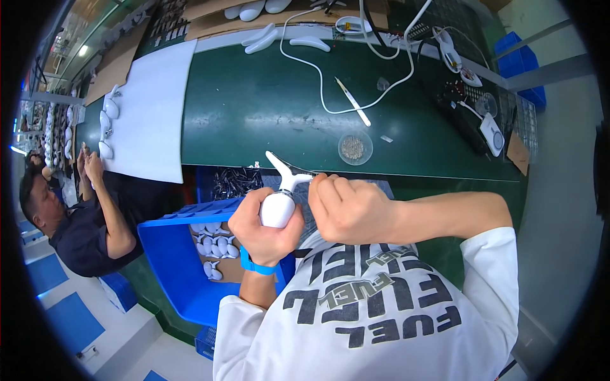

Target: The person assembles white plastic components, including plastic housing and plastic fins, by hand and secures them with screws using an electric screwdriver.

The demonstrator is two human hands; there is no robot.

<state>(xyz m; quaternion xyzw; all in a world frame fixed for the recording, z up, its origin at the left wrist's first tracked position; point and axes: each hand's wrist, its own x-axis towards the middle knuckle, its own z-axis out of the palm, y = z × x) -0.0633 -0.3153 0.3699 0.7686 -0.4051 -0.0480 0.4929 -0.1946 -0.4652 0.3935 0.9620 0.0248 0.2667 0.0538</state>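
My left hand (pixel 265 232) is wrapped round the rounded body of a white Y-shaped handheld device (pixel 277 209), just in front of the bench edge. Its two prongs spread away from me, one up to the left, the other to the right. At the tip of the right prong, my right hand (pixel 349 206) is closed in a pinch. Whatever lies between those fingertips is too small and too covered to name. A thin dark line runs between the prongs near the fingers. Beyond them on the bench sits a round clear dish (pixel 354 148) of tiny metal parts.
A slim pointed white tool (pixel 352 101) and a white cable (pixel 311 63) lie on the green bench (pixel 254 120). Below left, a blue crate (pixel 184 292) holds several white devices on cardboard. Dark small parts (pixel 236 183) fill a bin beside it. A co-worker (pixel 82 216) sits at left.
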